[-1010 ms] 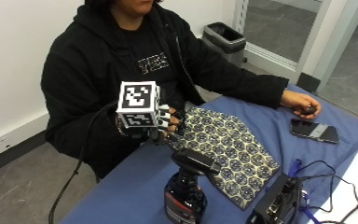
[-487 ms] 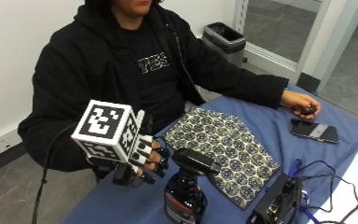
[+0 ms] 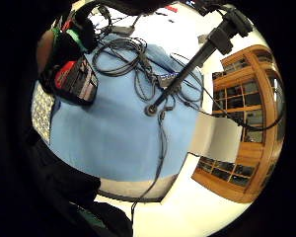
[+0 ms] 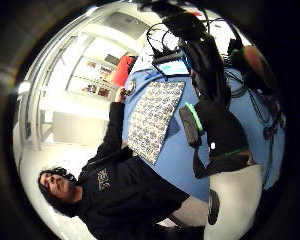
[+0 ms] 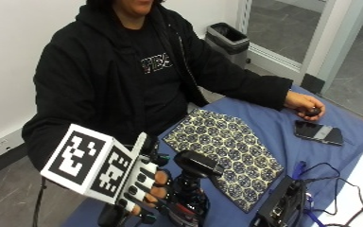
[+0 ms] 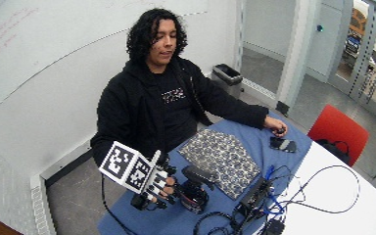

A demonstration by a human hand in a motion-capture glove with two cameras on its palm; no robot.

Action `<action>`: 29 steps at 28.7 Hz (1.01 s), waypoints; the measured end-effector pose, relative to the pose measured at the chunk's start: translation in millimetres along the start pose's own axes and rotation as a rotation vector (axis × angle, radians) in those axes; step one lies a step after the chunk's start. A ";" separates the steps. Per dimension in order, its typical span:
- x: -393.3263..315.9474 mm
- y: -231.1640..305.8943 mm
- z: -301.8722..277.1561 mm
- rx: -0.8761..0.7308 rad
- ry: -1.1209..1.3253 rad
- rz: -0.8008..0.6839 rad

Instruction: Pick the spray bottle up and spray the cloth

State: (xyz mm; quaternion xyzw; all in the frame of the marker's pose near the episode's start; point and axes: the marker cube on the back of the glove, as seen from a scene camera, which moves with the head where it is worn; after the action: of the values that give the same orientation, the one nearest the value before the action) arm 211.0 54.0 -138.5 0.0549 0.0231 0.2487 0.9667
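Your gloved right hand (image 5: 145, 193) sits against the side of the bottle (image 5: 191, 196), fingers curled toward its body, though the marker block hides whether they actually wrap it. If you lift on a half-formed hold, the bottle may tip toward the black box (image 5: 281, 205) and cables (image 5: 332, 184) just beside it. The bottle stands upright near the table (image 5: 276, 123) edge: dark, with a black trigger head aimed toward the cloth (image 5: 229, 146). The cloth lies flat, patterned, just beyond the bottle.
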 end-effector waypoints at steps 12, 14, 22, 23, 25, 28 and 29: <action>-6.1 -47.5 19.5 0.082 -0.491 0.000; -9.7 -56.2 25.1 0.107 -0.553 -0.005; -24.9 -73.0 40.4 0.227 -0.874 0.037; -25.1 -72.7 39.4 0.234 -0.899 0.041; -26.4 -74.5 38.3 0.250 -0.941 0.050; -33.7 -86.4 46.4 0.311 -1.039 0.083; -36.4 -91.9 50.6 0.340 -1.059 0.095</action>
State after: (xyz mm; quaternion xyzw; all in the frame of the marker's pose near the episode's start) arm 226.8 -48.4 -98.4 0.3286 -0.4286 0.2234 0.8114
